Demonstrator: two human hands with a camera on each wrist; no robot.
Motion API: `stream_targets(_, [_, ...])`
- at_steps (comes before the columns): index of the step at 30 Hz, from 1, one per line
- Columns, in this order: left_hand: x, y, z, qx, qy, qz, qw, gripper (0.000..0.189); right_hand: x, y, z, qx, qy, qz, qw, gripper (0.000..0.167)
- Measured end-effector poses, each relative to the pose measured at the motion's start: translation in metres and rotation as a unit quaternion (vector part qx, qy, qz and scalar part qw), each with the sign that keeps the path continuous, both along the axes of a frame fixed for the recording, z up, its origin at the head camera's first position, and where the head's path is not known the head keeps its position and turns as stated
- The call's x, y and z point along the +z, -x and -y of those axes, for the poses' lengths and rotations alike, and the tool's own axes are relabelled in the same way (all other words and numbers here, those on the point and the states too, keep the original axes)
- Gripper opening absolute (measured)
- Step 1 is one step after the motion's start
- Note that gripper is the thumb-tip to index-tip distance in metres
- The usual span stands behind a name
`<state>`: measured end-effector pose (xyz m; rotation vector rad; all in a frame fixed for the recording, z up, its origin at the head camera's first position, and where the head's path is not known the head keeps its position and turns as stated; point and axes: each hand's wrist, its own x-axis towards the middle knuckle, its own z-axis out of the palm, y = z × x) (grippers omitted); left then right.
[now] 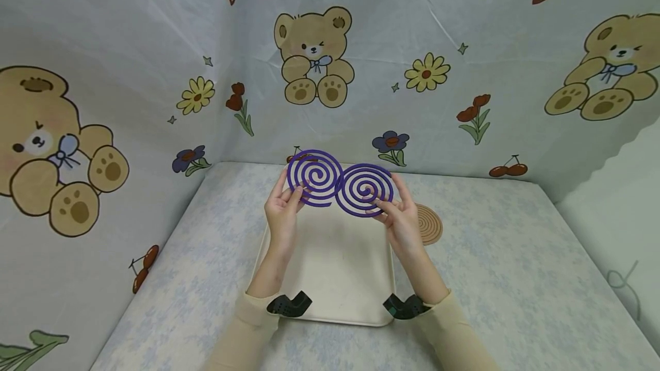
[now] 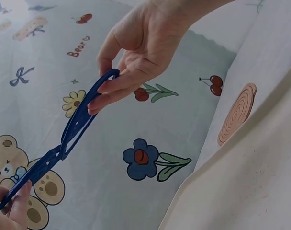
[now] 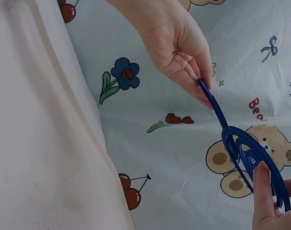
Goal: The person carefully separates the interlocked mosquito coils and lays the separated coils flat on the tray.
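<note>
Two flat purple spiral coils, shaped like mosquito coils, are held up above the far end of the tray in the head view. My left hand (image 1: 282, 208) pinches the left coil (image 1: 318, 176) at its outer side, thumb in front. The right coil (image 1: 364, 190) is pinched by my right hand (image 1: 403, 216), its thumb over the rings near the centre. Where they meet in the middle, the coils' outer rings overlap; whether they are linked I cannot tell. Both wrist views show the coils nearly edge-on, tilted to each other, looking blue there.
A cream tray (image 1: 340, 268) lies on the pale blue patterned table (image 1: 206, 285), beneath the forearms. Right of it, partly behind my right hand, lies a brown spiral coil (image 1: 430, 225). A curtain (image 1: 381, 33) printed with bears and flowers hangs behind and at the left.
</note>
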<state>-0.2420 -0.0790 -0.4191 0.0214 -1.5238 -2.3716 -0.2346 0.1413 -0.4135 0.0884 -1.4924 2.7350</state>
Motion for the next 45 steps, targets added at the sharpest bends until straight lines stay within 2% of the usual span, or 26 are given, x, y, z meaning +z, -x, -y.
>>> stream_targets(8, [-0.004, 0.004, 0.007, 0.0, -0.023, 0.029, 0.9993, 0.051, -0.003, 0.003, -0.005, 0.003, -0.023, 0.015, 0.9996, 0.073])
stream_targets(14, [-0.007, 0.009, 0.011, 0.009, -0.044, 0.032, 0.9985, 0.05, -0.005, 0.006, -0.007, 0.001, -0.03, 0.024, 0.9992, 0.072])
stream_targets(21, [-0.016, 0.016, 0.016, 0.02, -0.033, 0.044, 0.9983, 0.049, -0.009, 0.01, -0.01, -0.006, -0.034, 0.037, 0.9987, 0.069])
stream_targets(34, [-0.053, 0.039, 0.029, 0.043, 0.005, 0.119, 0.992, 0.051, -0.015, 0.014, -0.011, -0.007, -0.038, 0.047, 0.9981, 0.068])
stream_targets(38, [-0.061, 0.043, 0.033, 0.046, 0.021, 0.138, 0.9892, 0.052, -0.017, 0.015, -0.01, -0.009, -0.04, 0.05, 0.9979, 0.068])
stream_targets(45, [-0.083, 0.051, 0.034, 0.065, 0.073, 0.148, 0.9842, 0.051, -0.022, 0.018, -0.008, -0.015, -0.043, 0.063, 0.9969, 0.068])
